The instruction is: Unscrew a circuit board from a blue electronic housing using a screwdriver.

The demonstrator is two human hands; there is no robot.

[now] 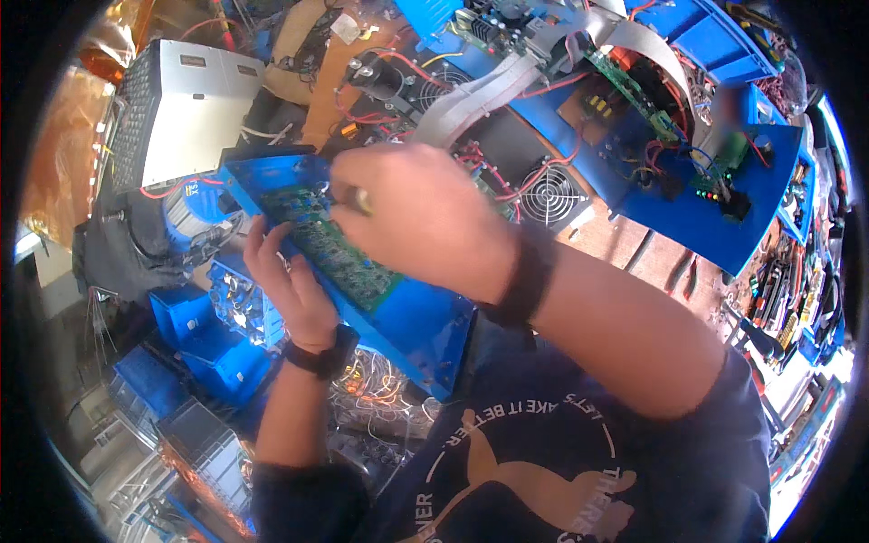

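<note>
A blue metal panel (409, 338) with raised edges lies tilted in front of me, a green circuit board (348, 267) set inside it. Along the panel's left edge, my left hand (294, 285) holds it with fingers reaching over the rim. My right hand (421, 222) is closed above the board's far end, its fingertips pinched close to the board. Something small and yellowish (364, 201) shows between those fingers, too blurred to name. The part of the board under my right hand is hidden.
Beyond stand opened electronics with a fan grille (549, 194), grey ribbon cable (480, 95) and red wires. A blue plate (715, 204) with lit parts is at the right, pliers (691, 276) near it. Blue bins (213, 353) and a white metal case (195, 109) are left.
</note>
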